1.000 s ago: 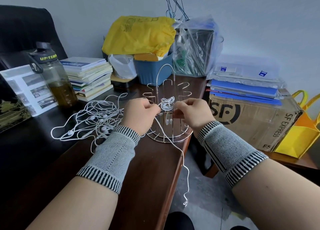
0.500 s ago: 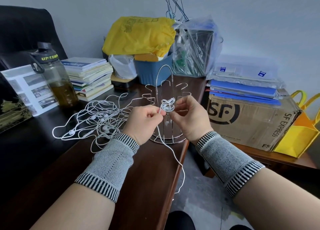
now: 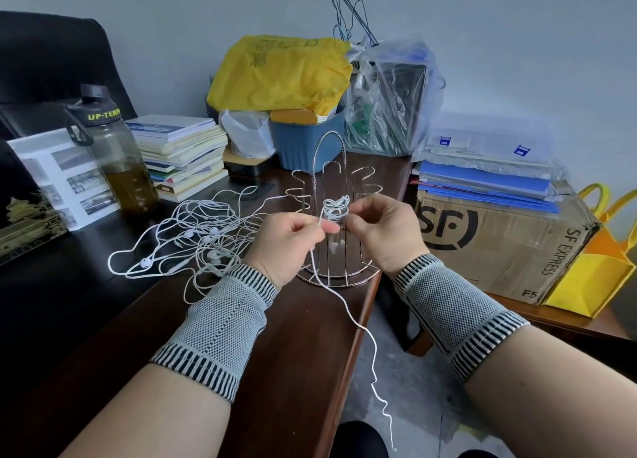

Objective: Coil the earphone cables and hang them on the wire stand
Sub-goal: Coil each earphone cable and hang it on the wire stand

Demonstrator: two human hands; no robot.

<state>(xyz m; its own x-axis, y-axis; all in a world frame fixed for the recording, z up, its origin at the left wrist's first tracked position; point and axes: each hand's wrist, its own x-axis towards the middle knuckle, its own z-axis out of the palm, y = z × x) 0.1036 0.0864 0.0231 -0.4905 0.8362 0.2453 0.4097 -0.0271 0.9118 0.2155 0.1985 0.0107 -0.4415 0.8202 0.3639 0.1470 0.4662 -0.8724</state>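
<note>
Both hands are raised in front of the wire stand [image 3: 333, 223], which sits upright at the edge of the dark wooden table [image 3: 282, 337]. The left hand [image 3: 287, 242] has curled fingers, thumb and forefinger pinching the white earphone cable [image 3: 344, 306] just below a small coiled bundle [image 3: 335, 208]. The right hand [image 3: 381, 231] pinches that bundle from the other side, fingers bent around it. The bundle sits between the two hands, level with the stand's middle hooks; cannot tell whether it touches the wire. Earbuds [image 3: 335, 245] dangle just beneath it. The loose tail of the cable runs down from the left hand's pinch, past the table edge, toward the floor. Left of the hands a tangled pile of more white earphones [image 3: 193, 240] lies on the table. Behind it: a dark bottle [image 3: 115, 157], a stack of books [image 3: 182, 156]. To the right, a cardboard box [image 3: 499, 247] marked SF EXPRESS.
</note>
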